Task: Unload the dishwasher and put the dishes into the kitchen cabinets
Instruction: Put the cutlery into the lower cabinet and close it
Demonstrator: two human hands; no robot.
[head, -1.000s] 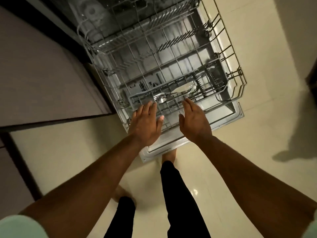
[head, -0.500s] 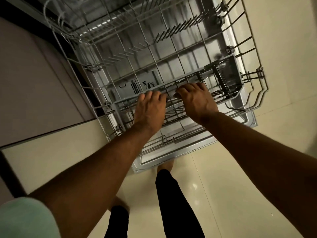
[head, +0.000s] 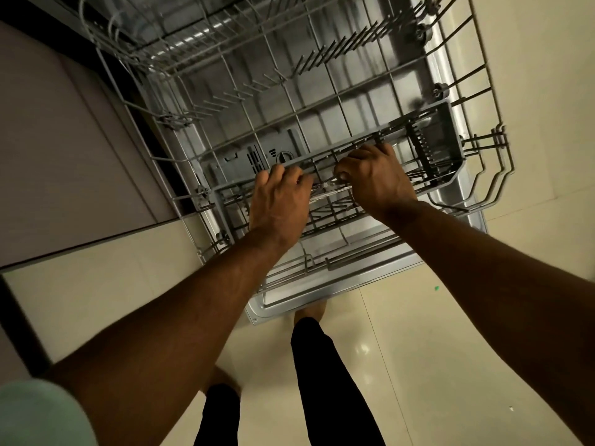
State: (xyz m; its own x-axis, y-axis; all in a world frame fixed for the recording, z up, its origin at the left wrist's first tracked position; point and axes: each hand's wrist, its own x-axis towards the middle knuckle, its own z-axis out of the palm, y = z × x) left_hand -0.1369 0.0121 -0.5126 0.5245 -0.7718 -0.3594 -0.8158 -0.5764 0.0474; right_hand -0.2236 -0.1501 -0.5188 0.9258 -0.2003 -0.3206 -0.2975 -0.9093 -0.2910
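Both hands have dropped from hovering above the lower rack (head: pixel 322 114) into the cutlery basket (head: pixel 449 136) at its near end. The right hand (head: pixel 376 185) pinches the silver cutlery (head: pixel 328 189) lying between the hands. The left hand (head: pixel 280 204) curls over its other end, but its grip cannot be told. The pieces are best gathered together and lifted level, clear of the basket's wires.

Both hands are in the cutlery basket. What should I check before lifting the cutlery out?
1. Lower rack pulled out over the door: ok.
2. Cutlery lying between both hands: ok.
3. Left hand gripping cutlery: cannot tell, its curled fingers hide the contact.
4. Right hand gripping cutlery: cannot tell; thumb is at it, fingers reach the cutlery basket rail.
5. All pieces gathered: cannot tell, hands cover the basket.
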